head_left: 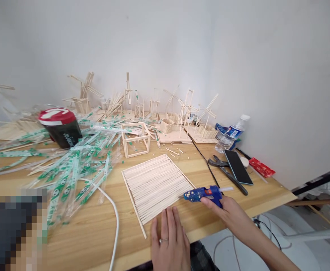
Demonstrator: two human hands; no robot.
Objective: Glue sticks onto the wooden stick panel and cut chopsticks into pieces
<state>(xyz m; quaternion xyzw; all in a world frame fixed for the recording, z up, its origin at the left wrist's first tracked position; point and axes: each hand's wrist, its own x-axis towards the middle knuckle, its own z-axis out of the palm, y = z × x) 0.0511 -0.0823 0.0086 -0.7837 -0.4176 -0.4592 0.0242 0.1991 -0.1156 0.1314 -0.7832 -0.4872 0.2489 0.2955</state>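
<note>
A blue hot glue gun (203, 195) is gripped in my right hand (229, 210), its nozzle over the right part of a panel of chopsticks laid side by side (156, 188). A clear glue stick pokes from the gun's back end. My left hand (170, 241), with a ring on one finger, lies flat with fingers stretched, the fingertips at the panel's near edge. Two crosswise sticks border the panel on its left and right sides. Just behind it stands an open cube frame of sticks (136, 148).
Green-printed wrappers (74, 169) and a red-lidded cup (61, 128) are at left, with a white cable (115, 218) in front. Stick windmill models (184, 109) line the wall. At right are pliers (227, 171), a phone (238, 166), a bottle (232, 133) and a red packet (262, 167).
</note>
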